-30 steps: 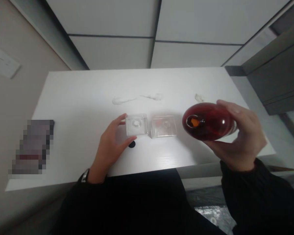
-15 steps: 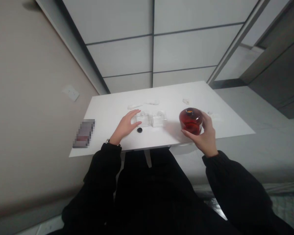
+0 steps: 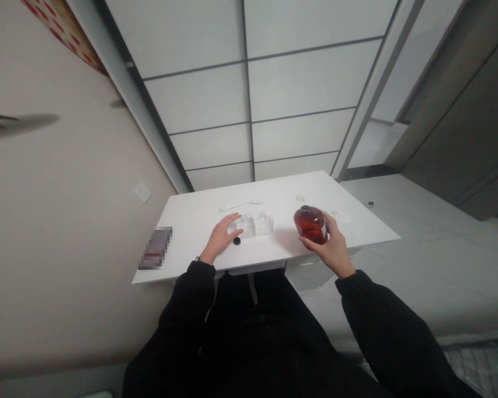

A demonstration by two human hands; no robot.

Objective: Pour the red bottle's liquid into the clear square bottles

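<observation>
My right hand (image 3: pixel 330 241) is wrapped around a rounded bottle of red liquid (image 3: pixel 308 224). The bottle's uncapped neck leans toward the left, and it is held over the right part of the white table (image 3: pixel 199 254). Near the middle stand two clear, box-shaped containers side by side. My left hand (image 3: pixel 223 236) curls its thumb and fingers around the left clear container (image 3: pixel 247 226); the right clear container (image 3: pixel 264 223) is right beside it. Just below my left thumb lies a small round black cap (image 3: pixel 237 241).
Thin whitish strips (image 3: pixel 231 208) lie behind the containers, and a small clear scrap (image 3: pixel 300 198) is at the back right. A blurred-out flat rectangular object (image 3: pixel 155 249) rests at the left edge. A wall (image 3: pixel 87 232) borders the left; white panelled doors (image 3: pixel 216 105) stand behind.
The bottle has tilted, its mouth now leaning left, and it sits slightly closer to the clear containers. My left hand stays at the left container. The head view has lifted.
</observation>
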